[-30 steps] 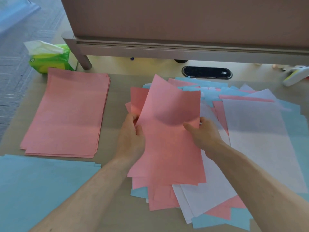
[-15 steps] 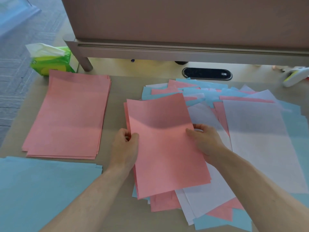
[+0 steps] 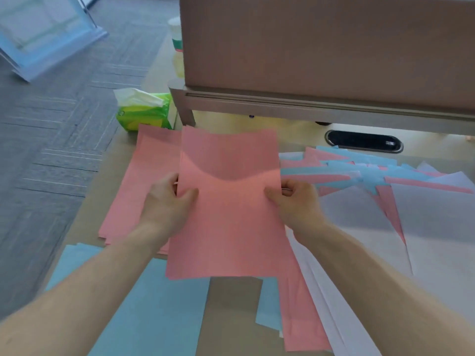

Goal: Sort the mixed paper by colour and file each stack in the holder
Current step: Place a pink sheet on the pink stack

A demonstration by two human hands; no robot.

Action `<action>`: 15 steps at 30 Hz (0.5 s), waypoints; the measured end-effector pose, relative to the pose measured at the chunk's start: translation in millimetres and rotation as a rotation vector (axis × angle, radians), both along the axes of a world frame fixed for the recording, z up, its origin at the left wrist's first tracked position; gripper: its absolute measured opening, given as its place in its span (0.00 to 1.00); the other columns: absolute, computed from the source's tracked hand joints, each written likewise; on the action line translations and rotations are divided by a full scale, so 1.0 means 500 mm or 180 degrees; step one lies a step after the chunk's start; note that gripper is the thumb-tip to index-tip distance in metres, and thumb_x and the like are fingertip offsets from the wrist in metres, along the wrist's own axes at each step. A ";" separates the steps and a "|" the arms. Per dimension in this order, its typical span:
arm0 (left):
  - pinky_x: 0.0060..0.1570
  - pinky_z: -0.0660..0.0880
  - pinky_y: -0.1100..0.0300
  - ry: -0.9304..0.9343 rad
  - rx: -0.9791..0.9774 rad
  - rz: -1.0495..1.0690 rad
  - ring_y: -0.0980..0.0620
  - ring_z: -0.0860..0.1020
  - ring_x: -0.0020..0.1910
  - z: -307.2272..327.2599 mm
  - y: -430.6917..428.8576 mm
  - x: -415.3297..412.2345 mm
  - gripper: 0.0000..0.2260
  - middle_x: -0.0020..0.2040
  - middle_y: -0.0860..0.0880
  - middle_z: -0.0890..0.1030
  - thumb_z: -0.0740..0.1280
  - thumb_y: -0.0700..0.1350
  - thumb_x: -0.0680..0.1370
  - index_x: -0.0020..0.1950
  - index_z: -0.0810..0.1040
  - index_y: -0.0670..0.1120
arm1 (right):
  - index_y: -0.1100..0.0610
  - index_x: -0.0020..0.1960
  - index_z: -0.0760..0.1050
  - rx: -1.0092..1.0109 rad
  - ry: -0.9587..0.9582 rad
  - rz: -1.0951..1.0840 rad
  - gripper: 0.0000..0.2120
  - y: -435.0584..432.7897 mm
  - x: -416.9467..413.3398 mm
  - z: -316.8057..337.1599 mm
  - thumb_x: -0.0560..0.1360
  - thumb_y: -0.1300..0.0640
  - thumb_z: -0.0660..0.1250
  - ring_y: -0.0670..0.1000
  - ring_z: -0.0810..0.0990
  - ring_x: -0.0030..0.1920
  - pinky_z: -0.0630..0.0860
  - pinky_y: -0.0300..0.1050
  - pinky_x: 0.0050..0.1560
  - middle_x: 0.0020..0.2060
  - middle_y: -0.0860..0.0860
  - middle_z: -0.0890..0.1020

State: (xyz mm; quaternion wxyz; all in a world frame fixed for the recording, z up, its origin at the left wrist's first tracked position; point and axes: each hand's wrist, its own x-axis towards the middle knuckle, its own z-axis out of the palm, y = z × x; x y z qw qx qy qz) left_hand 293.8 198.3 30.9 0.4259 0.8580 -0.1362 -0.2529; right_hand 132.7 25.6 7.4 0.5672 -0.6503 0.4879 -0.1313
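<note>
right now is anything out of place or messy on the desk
Yes: the unsorted pile at right is fanned out crookedly, pink, blue and white sheets crossing. The pink stack and blue stack lie fairly square.

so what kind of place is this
Most likely an office workstation: a light wooden desk with an oval black cable port, a brown fabric partition panel along its far edge, and grey carpet-tile floor. A green tissue pack sits at the corner.
</note>
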 end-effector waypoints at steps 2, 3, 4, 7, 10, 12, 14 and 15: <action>0.48 0.83 0.50 -0.0085 -0.0004 0.0105 0.48 0.85 0.47 0.000 0.033 0.084 0.07 0.47 0.51 0.86 0.71 0.39 0.77 0.52 0.80 0.51 | 0.59 0.39 0.83 -0.0026 0.0080 0.0101 0.07 0.027 0.075 -0.017 0.72 0.56 0.73 0.56 0.83 0.37 0.81 0.51 0.42 0.35 0.53 0.85; 0.45 0.82 0.54 -0.0112 0.0058 0.0119 0.48 0.85 0.47 -0.004 0.047 0.121 0.09 0.48 0.50 0.85 0.72 0.39 0.78 0.55 0.79 0.50 | 0.60 0.38 0.83 -0.0075 0.0154 0.0177 0.08 0.039 0.111 -0.027 0.72 0.55 0.73 0.55 0.82 0.35 0.80 0.50 0.41 0.33 0.54 0.85; 0.43 0.80 0.57 -0.0171 0.0138 0.0100 0.49 0.84 0.46 -0.011 0.060 0.154 0.11 0.49 0.49 0.85 0.72 0.39 0.78 0.59 0.78 0.48 | 0.60 0.37 0.83 -0.0160 0.0249 0.0278 0.10 0.052 0.145 -0.038 0.73 0.54 0.73 0.55 0.82 0.34 0.81 0.52 0.40 0.33 0.56 0.85; 0.52 0.82 0.49 -0.0350 0.0302 0.0044 0.49 0.84 0.50 -0.044 0.089 0.228 0.16 0.53 0.48 0.85 0.74 0.42 0.76 0.62 0.77 0.50 | 0.60 0.38 0.83 -0.0477 0.0473 0.0539 0.12 0.083 0.225 -0.061 0.74 0.53 0.72 0.56 0.83 0.36 0.77 0.49 0.37 0.33 0.56 0.85; 0.57 0.80 0.47 -0.0494 0.0385 0.0002 0.48 0.83 0.53 -0.067 0.099 0.261 0.17 0.56 0.49 0.84 0.74 0.44 0.76 0.64 0.75 0.51 | 0.59 0.39 0.83 -0.0750 0.0694 0.0729 0.11 0.095 0.265 -0.073 0.74 0.52 0.72 0.53 0.83 0.38 0.77 0.45 0.39 0.34 0.54 0.85; 0.58 0.79 0.50 -0.0657 0.0434 -0.0028 0.49 0.82 0.53 -0.074 0.100 0.271 0.19 0.56 0.50 0.83 0.73 0.43 0.77 0.66 0.74 0.50 | 0.58 0.40 0.82 -0.0860 0.0803 0.0860 0.10 0.094 0.274 -0.083 0.74 0.52 0.72 0.53 0.84 0.40 0.80 0.47 0.43 0.36 0.53 0.85; 0.55 0.77 0.54 -0.0792 0.0488 -0.0027 0.49 0.80 0.52 -0.081 0.099 0.275 0.21 0.53 0.52 0.81 0.73 0.42 0.78 0.69 0.72 0.49 | 0.58 0.39 0.81 -0.0975 0.0944 0.0986 0.11 0.090 0.278 -0.098 0.73 0.50 0.73 0.53 0.84 0.38 0.81 0.49 0.43 0.34 0.53 0.85; 0.54 0.76 0.55 -0.0842 0.0542 -0.0023 0.49 0.79 0.51 -0.087 0.100 0.276 0.23 0.51 0.52 0.80 0.73 0.42 0.77 0.70 0.71 0.48 | 0.57 0.39 0.80 -0.1069 0.1053 0.1045 0.12 0.087 0.279 -0.106 0.72 0.48 0.73 0.53 0.83 0.37 0.82 0.50 0.42 0.34 0.52 0.84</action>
